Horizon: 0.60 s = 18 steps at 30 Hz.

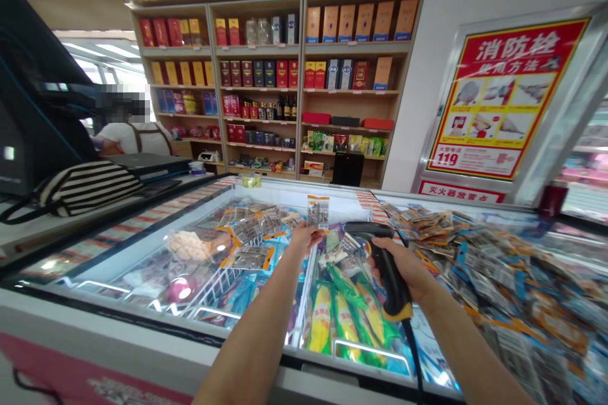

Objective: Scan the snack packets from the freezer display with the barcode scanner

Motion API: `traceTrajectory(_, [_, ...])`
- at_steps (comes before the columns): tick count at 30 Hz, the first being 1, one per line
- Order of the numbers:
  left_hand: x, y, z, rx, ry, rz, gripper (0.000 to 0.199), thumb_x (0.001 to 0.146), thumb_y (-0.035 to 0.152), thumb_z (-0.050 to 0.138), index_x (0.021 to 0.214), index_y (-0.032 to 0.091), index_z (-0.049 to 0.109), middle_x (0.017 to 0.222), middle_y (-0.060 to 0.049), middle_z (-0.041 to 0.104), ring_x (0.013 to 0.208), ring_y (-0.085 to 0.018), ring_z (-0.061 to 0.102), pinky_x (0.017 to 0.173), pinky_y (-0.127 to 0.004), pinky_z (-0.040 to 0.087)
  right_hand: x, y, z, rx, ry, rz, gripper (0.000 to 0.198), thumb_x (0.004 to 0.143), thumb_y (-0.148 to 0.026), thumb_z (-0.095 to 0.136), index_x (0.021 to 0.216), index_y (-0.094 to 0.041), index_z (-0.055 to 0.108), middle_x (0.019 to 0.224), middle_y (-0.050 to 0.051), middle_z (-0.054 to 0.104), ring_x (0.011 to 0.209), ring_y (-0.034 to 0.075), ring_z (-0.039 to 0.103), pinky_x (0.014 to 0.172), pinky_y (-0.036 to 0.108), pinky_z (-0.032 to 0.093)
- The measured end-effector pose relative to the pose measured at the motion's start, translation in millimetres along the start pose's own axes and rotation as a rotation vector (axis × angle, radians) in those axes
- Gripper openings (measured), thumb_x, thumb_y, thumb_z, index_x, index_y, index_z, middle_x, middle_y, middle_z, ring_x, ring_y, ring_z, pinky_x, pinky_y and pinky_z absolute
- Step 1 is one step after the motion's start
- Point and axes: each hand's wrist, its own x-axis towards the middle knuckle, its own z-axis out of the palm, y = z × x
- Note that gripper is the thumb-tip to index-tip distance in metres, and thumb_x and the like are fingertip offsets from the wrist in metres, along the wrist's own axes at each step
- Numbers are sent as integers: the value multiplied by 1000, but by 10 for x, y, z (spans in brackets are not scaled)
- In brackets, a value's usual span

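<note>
Between the fingers of my left hand (308,238) is a small snack packet (318,213) with orange ends, held up over the freezer. My right hand (403,265) is wrapped round the grip of a black barcode scanner (390,278), whose head points left toward the packet; its cable hangs down. Similar packets (249,257) lie in a loose group on the freezer's glass to the left. A large heap of packets (513,278) with orange and blue ends spreads on the right. Under the glass, yellow-and-green ice cream packs (346,316) show below my hands.
The chest freezer (156,335) spans the front. A striped pouch (90,188) and a dark checkout screen (42,88) stand at left. Behind, a person in a white shirt (135,137) is near shelves of boxes (256,74). A red fire hydrant poster (508,97) hangs at right.
</note>
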Motion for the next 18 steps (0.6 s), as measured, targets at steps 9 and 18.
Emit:
traceTrajectory(9, [-22,2,17,11,25,-2,10,71,7,51,76,14,45,53,-1,56,47,-9,56,50,-20,46,-63,7,19,40,-60,30,17,74,-32,46,68,-16,50,48,-2,52,34,8,46,30,18,37])
traceTrajectory(18, [47,107,-126,-115,208,116,14,71,2,45,71,15,41,51,2,52,48,-8,55,55,-22,48,-23,-73,-324,-23,130,-55,17,73,-31,48,66,-16,49,47,-2,52,34,8,46,30,18,36])
